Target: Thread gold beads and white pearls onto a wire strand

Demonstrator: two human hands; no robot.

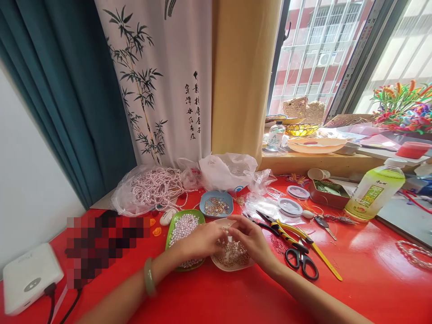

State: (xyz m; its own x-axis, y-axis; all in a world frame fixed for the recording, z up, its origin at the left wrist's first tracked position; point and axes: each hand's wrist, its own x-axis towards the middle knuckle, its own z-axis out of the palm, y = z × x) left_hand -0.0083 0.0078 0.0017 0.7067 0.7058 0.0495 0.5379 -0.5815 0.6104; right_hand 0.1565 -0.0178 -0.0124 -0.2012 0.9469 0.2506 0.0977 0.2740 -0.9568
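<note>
My left hand (209, 239), with a pale green bangle (149, 276) on its wrist, reaches over a white dish (232, 266) of small gold beads (232, 255). Close beside it, my right hand (251, 240) is above the same dish. Both hands have their fingers bent together in a pinch, nearly meeting. Whatever lies between the fingertips is too small to name. Under my left forearm stands a green dish (168, 240) of white pearl beads (184, 228), partly covered. Behind the hands is a blue dish (205, 198) with gold and pale beads.
Pliers (286, 231), yellow-handled tweezers (320, 256) and black-handled scissors (302, 263) lie at the right. A drink bottle (374, 191) and a tin (329, 193) stand beyond. Pearl strands (157, 186) in plastic are at the back left. A white box (32, 279) sits far left.
</note>
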